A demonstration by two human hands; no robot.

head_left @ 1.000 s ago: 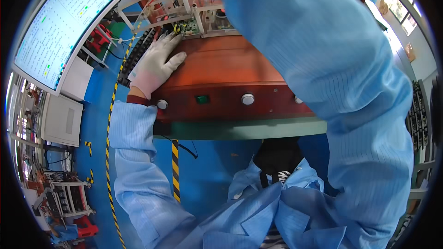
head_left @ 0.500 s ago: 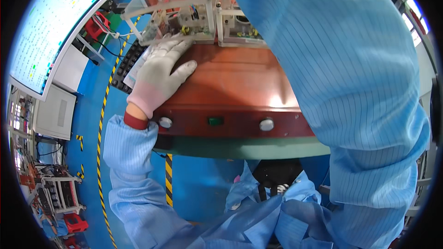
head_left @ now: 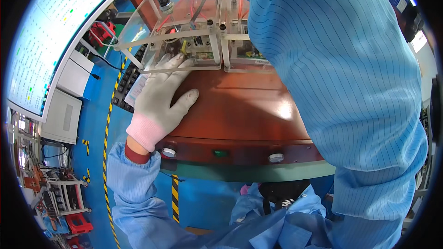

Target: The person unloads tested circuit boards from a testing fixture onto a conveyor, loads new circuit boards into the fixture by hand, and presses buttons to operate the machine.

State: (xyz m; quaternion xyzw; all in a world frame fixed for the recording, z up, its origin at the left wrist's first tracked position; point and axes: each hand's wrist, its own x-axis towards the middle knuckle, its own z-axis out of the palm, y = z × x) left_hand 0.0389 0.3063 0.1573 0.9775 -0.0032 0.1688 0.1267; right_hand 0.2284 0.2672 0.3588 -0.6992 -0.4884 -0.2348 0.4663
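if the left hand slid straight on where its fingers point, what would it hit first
Probably the small yellow part inside the clear fixture, just ahead of the left hand, though depth there is unclear.

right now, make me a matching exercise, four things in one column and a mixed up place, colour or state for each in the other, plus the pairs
Column one
1. left hand
2. screen
3. keyboard
4. green switch

Column two
A. dark, beside a pale sheet
B. between two round pale buttons
C. gloved, at the near edge of the left clear frame
D. lit, at the picture's upper left

Right pairs: 1-C, 2-D, 3-A, 4-B
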